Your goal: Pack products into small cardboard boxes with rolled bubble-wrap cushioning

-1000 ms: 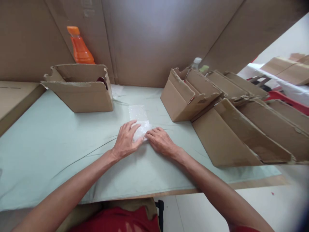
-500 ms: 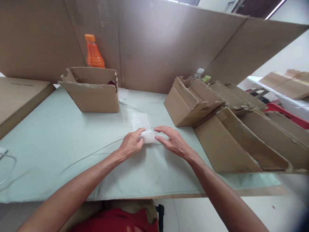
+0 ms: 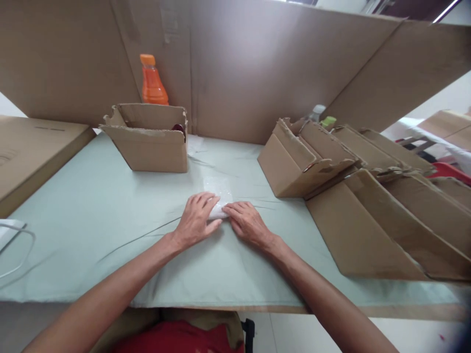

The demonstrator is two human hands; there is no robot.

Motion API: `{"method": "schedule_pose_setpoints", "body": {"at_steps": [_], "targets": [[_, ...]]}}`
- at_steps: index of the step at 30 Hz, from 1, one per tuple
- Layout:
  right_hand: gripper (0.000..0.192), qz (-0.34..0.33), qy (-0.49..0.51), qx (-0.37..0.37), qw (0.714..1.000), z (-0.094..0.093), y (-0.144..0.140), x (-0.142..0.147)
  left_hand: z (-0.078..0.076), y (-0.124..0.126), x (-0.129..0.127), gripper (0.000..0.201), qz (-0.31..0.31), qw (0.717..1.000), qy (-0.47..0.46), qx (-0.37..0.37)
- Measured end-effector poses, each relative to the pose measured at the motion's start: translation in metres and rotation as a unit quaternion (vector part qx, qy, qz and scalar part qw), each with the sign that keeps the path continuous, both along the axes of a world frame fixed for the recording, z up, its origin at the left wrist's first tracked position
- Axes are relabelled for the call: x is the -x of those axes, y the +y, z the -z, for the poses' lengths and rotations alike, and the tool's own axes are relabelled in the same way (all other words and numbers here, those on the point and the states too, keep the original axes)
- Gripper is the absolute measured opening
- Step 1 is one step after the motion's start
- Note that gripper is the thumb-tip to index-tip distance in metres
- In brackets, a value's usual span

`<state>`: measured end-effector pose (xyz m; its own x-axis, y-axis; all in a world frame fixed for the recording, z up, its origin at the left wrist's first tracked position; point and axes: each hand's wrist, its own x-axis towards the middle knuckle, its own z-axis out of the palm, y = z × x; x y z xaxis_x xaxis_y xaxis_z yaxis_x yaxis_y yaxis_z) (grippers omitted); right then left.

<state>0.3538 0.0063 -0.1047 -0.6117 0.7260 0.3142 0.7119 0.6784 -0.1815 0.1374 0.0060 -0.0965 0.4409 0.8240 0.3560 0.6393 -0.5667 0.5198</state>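
Note:
A small piece of clear bubble wrap (image 3: 218, 186) lies on the table, its near end rolled into a whitish bundle. My left hand (image 3: 196, 219) curls over the left end of this bundle, thumb at the near side. From the right, my right hand (image 3: 248, 221) closes over the other end, fingers bent and pressed onto the wrap. What the bundle contains is hidden. A thin dark wire (image 3: 140, 239) runs from beside my left hand toward the lower left, and fine wire ends also show to the right of the bundle.
An open cardboard box (image 3: 158, 151) stands at the back left, with an orange bottle (image 3: 153, 86) behind it. Several open boxes (image 3: 368, 225) fill the right side. A flat carton (image 3: 40, 147) and a white device with a cable (image 3: 11, 230) lie left. A tall cardboard panel (image 3: 235, 68) borders the back.
My hands have closed in on the bubble wrap from its two ends. The right fingers, apart before, now press on the bundle. The view has shifted slightly left.

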Motion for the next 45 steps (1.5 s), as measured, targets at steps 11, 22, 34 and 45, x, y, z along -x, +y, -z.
{"method": "schedule_pose_setpoints", "body": {"at_steps": [11,22,34,45], "targets": [[0.047,0.001,0.087,0.301,0.950,-0.032,-0.057,0.003,-0.013,-0.059,0.029,0.051,0.019,0.981,-0.032,0.192],[0.031,0.010,-0.051,0.005,0.999,-0.018,-0.061,0.022,-0.004,-0.031,0.029,0.043,-0.095,0.985,-0.031,0.140],[0.026,0.080,0.286,0.301,0.906,-0.024,-0.057,0.056,-0.010,-0.076,0.023,0.086,-0.117,0.746,-0.519,0.400],[0.050,-0.032,0.397,0.544,0.739,-0.028,-0.030,0.073,0.008,-0.085,0.040,0.082,-0.121,0.860,-0.390,0.305]]}}
